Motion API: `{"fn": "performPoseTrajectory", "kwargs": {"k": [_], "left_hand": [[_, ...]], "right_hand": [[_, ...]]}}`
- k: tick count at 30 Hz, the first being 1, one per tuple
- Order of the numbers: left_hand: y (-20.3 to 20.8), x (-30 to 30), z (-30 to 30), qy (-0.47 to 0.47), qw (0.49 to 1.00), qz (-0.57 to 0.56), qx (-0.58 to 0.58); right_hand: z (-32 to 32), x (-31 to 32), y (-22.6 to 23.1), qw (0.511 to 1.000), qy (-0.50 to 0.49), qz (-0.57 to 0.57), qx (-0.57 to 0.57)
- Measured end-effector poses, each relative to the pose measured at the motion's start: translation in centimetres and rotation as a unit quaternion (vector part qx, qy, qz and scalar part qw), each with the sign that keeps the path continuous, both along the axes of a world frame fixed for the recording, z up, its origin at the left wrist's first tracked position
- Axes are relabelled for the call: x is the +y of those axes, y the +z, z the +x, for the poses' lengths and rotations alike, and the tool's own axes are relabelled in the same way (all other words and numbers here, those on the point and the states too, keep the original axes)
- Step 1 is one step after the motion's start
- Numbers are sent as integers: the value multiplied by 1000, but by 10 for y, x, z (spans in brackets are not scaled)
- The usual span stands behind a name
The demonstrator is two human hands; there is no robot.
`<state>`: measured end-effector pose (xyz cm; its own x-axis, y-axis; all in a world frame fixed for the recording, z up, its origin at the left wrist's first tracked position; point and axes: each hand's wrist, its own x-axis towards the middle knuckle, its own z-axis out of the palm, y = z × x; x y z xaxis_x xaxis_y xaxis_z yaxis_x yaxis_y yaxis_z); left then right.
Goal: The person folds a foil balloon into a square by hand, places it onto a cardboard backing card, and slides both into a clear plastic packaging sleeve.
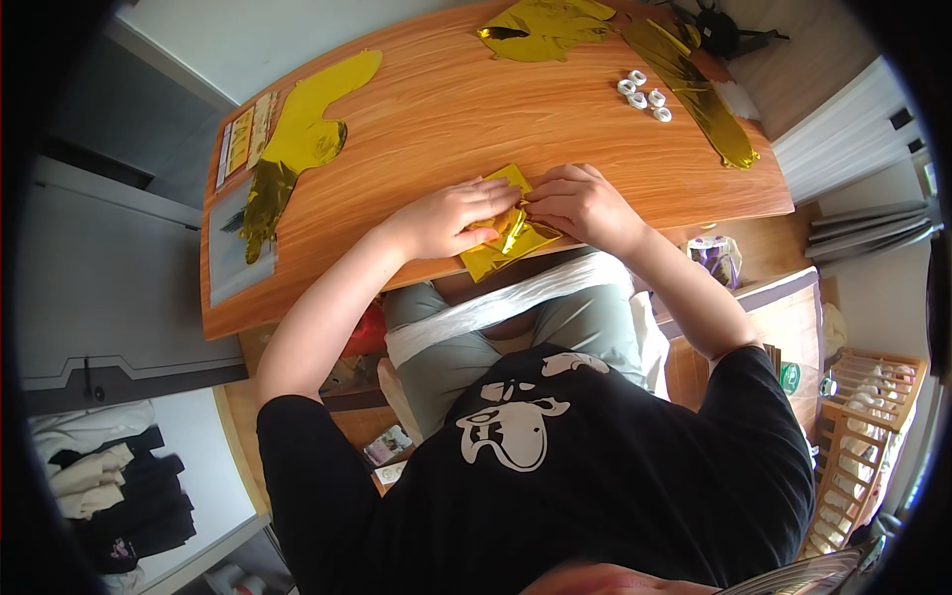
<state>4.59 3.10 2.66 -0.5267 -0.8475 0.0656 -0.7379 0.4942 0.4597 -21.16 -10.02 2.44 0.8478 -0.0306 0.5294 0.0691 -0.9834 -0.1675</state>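
A folded gold foil balloon [486, 262] lies at the table's near edge, its shiny surface creased. My left hand [448, 218] rests on its left part with the fingers stretched out flat. From the right, my right hand [587, 206] pinches a crumpled bit of the foil near the middle, its fingertips bent and partly hidden. The two hands are close together, with foil showing between them.
On the wooden table [426, 119] are flat gold foil balloons at the left [312, 124], back [545, 30] and right [709, 109]. Small white rolls [637, 100] sit at the back right. A white strip [496, 309] crosses my lap. A wooden rack [858, 446] stands lower right.
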Motion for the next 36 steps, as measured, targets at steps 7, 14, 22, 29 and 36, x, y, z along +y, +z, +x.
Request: {"fn": "performPoseTrajectory", "kwargs": {"k": [7,14,22,29,36], "left_hand": [[12,16,15,159,964,-213,-1],[-5,82,-56,411,865,-267,109],[-10,68,-68,435,845,-241,198],[1,53,-69,345,914,-201,73],[0,51,-67,330,922,-198,43]], "right_hand": [[4,31,-2,995,-83,41,27],[9,37,2,990,-121,69,20],[10,36,2,991,-104,85,19],[13,19,12,993,-7,103,50],[17,11,5,990,6,141,21]]}}
